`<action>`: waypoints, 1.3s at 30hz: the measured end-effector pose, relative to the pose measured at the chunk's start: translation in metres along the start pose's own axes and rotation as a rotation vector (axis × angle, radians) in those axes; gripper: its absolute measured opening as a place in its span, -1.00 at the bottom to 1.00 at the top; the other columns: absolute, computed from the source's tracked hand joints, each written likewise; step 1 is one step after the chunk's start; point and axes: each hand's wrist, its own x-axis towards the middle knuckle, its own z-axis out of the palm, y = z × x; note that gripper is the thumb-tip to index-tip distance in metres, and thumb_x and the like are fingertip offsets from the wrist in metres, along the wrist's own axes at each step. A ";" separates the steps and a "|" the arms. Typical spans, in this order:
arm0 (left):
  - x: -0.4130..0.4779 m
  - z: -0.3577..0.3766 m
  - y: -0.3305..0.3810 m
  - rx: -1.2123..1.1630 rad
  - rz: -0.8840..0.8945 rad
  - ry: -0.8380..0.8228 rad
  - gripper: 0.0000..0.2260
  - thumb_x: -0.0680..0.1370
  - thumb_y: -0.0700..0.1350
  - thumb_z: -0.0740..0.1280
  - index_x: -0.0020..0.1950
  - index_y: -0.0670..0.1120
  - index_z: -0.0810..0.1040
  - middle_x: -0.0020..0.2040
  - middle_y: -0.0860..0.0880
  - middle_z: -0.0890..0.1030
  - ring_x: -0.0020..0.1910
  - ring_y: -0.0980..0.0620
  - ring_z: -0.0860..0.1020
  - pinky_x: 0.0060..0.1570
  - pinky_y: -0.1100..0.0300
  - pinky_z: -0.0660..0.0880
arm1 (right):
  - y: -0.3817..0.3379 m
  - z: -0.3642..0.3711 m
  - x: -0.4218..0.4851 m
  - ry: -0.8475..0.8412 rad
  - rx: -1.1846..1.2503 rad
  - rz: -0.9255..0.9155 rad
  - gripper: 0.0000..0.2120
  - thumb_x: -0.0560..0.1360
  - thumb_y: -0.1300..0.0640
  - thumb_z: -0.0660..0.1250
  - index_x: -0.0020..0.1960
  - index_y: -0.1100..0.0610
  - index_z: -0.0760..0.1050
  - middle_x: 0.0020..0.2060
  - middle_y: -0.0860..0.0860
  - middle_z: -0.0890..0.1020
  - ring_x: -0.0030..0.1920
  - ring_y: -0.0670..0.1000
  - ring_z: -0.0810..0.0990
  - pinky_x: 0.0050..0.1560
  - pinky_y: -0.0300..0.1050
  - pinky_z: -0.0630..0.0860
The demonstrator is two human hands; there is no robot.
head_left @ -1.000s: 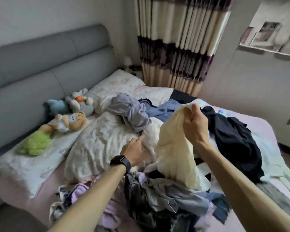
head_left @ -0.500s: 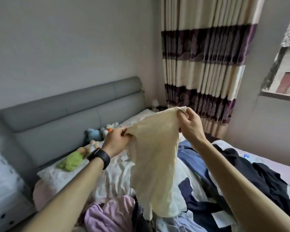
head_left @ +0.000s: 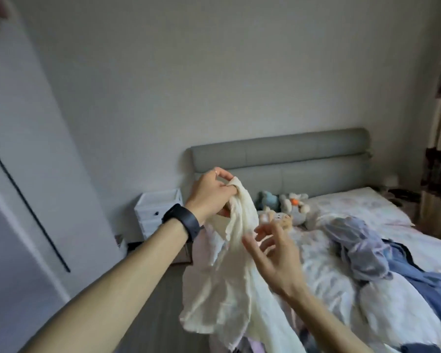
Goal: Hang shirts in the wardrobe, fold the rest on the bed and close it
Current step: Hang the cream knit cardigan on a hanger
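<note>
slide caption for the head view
Left hand grips a cream garment by the bed; right hand open beside it.

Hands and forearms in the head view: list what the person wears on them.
The left forearm and right forearm are bare, with no sleeves in view. The left wrist carries a wide black smartwatch-style band. The left hand has a thin ring on one finger. The right hand shows no ring, band or glove.
</note>
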 end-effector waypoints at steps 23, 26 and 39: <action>-0.251 -0.319 -0.154 -0.194 -0.399 0.787 -0.85 0.51 -0.31 0.26 -0.06 -0.19 0.62 -0.03 -0.17 0.64 -0.01 -0.18 0.65 -0.25 0.04 0.66 | -0.061 0.170 -0.130 -0.656 -0.399 0.054 -0.90 0.50 0.06 0.31 -0.02 -0.01 0.58 -0.18 0.03 0.69 -0.09 0.19 0.62 -0.16 -0.02 0.47; -0.289 -0.349 -0.178 0.177 -0.538 0.699 -0.83 0.47 -0.23 0.32 -0.01 -0.26 0.64 -0.16 -0.17 0.64 -0.21 -0.19 0.67 -0.20 -0.11 0.67 | -0.077 0.181 -0.118 -0.848 -0.298 0.083 -0.84 0.55 0.03 0.33 -0.12 0.08 0.60 -0.23 0.04 0.66 -0.14 0.12 0.61 -0.14 -0.01 0.46; -0.427 -0.384 -0.223 0.302 -0.773 0.304 -0.82 0.34 0.07 0.36 -0.21 -0.02 0.59 -0.12 0.08 0.59 -0.01 -0.02 0.52 -0.03 0.09 0.34 | -0.102 0.240 -0.150 -1.148 0.461 0.556 -0.62 0.42 0.09 0.45 0.18 0.24 0.61 0.02 0.20 0.70 0.02 0.21 0.68 0.15 0.14 0.58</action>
